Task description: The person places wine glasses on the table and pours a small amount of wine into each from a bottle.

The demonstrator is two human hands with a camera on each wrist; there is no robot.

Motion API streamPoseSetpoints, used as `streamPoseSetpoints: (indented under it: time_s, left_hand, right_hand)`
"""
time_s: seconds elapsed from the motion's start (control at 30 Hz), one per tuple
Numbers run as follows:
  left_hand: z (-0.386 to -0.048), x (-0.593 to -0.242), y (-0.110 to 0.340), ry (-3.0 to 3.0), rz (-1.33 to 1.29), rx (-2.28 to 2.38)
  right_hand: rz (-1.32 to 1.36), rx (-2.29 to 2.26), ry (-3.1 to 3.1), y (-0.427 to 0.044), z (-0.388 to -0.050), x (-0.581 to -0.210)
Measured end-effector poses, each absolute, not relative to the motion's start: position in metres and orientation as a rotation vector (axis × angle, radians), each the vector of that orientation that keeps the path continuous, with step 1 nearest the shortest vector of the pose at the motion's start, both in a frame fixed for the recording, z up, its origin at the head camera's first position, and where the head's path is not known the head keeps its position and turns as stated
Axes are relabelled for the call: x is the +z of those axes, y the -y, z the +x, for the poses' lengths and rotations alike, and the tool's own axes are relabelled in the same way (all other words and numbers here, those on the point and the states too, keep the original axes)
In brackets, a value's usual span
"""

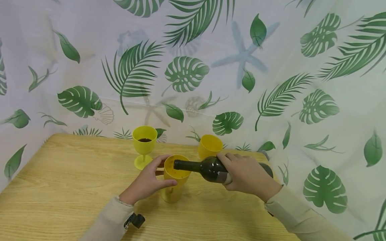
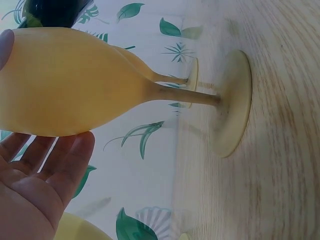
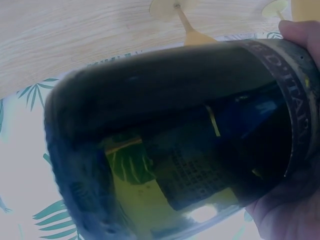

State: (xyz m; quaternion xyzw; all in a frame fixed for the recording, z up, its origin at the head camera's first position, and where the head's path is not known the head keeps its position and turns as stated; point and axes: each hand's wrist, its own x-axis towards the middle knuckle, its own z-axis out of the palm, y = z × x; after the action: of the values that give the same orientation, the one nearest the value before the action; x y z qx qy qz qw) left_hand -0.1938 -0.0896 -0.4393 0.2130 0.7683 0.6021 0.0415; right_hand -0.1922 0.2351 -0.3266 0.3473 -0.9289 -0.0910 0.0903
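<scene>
My left hand (image 1: 147, 182) holds an orange-yellow plastic goblet (image 1: 172, 192) by its bowl, thumb on the near side and fingers on the far side. In the left wrist view the goblet's foot (image 2: 235, 105) stands on the wooden table. A dark green glass wine bottle (image 1: 210, 169) lies nearly level in my right hand (image 1: 248, 172), which grips it round the body. The bottle's mouth is over the goblet's opening; no stream of liquid can be made out. The right wrist view shows the bottle's base end (image 3: 150, 145), with part of its label by the thumb.
Behind the left hand, a bright yellow goblet (image 1: 144, 147) stands with dark liquid inside. Another orange-yellow goblet (image 1: 209, 147) is behind the bottle, which partly hides it. The wooden table (image 1: 75, 174) ends at a white leaf-patterned cloth (image 1: 193, 110) at the back.
</scene>
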Motion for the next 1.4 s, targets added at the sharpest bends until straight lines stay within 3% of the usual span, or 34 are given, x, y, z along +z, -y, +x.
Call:
streamPoseSetpoints:
  time_s: [1.4]
  left_hand:
    - [-0.195, -0.4424, 0.0908, -2.361, 0.707, 1.833]
  right_hand:
    - [1.056, -0.344, 2.766, -0.2276, -0.1964, -0.3166]
